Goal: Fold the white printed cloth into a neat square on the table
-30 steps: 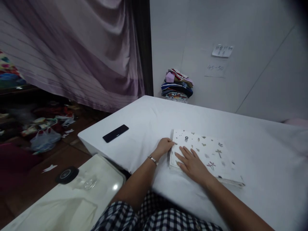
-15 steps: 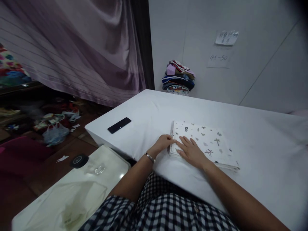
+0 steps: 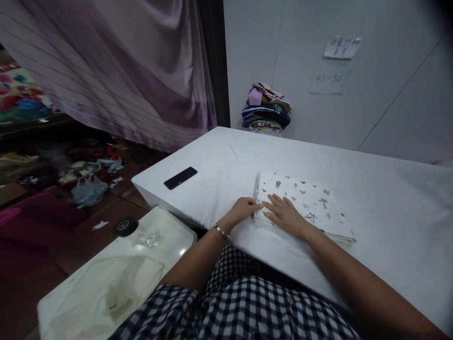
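Note:
A white cloth (image 3: 306, 196) printed with small plants and figures lies folded into a flat, layered rectangle on the white-covered table. My right hand (image 3: 285, 217) rests palm down on its near left part, fingers spread. At the cloth's left edge is my left hand (image 3: 246, 208), wearing a bracelet at the wrist. Its fingers curl at that edge, with the thumb over the top, gripping the cloth. The two hands are close together, the left thumb near the right fingertips.
A black phone (image 3: 180, 178) lies on the table (image 3: 215, 156) to the left. Beside my left arm stands a low white surface (image 3: 170, 229) with a black round object (image 3: 125, 226) and pale fabric. Folded clothes (image 3: 267, 111) are stacked behind the table, and a curtain (image 3: 152, 71) hangs left.
The view has shifted slightly, so the surroundings appear a little displaced. Both hands stay at nearly the same places on the folded cloth.

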### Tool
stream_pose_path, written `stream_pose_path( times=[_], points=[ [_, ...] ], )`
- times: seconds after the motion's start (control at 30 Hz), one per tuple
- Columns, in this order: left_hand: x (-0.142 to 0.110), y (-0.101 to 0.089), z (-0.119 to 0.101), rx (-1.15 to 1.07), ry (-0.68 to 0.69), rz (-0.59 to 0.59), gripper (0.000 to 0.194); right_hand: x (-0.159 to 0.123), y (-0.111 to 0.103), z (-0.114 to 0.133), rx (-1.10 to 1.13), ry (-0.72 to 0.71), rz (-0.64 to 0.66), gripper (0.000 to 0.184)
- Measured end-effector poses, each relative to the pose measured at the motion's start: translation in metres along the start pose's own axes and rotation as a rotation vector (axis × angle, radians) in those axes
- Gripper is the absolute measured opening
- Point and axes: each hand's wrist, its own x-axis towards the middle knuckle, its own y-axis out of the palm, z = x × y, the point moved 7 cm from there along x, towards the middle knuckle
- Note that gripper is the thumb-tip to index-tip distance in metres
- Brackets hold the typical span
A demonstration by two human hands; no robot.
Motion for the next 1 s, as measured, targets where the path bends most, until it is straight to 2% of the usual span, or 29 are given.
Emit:
stream_pose_path(
  times=[0.1, 0.27, 0.37, 0.47, 0.63, 1.0],
  points=[
    [-0.004, 0.001, 0.001, 0.007, 0.009, 0.008, 0.033, -0.003, -0.008, 0.002, 0.081, -0.002, -0.014, 0.056],
    [-0.006, -0.001, 0.007, -0.036, -0.016, -0.004, 0.033, -0.005, -0.024, 0.025, 0.149, -0.14, -0.202, 0.039],
    [-0.012, 0.0, 0.01, -0.089, -0.044, 0.015, 0.034, -0.001, -0.022, 0.035, 0.138, -0.143, -0.254, 0.028],
    [-0.018, 0.0, 0.013, -0.166, -0.059, 0.006, 0.025, 0.003, -0.018, 0.039, 0.092, -0.131, -0.249, 0.022],
    [-0.022, 0.003, 0.02, -0.237, -0.08, -0.045, 0.017, 0.004, -0.02, 0.043, 0.174, -0.143, -0.263, 0.023],
    [-0.024, 0.003, 0.024, -0.241, -0.069, -0.01, 0.018, -0.001, -0.021, 0.05, 0.237, -0.121, -0.368, 0.028]
  ],
)
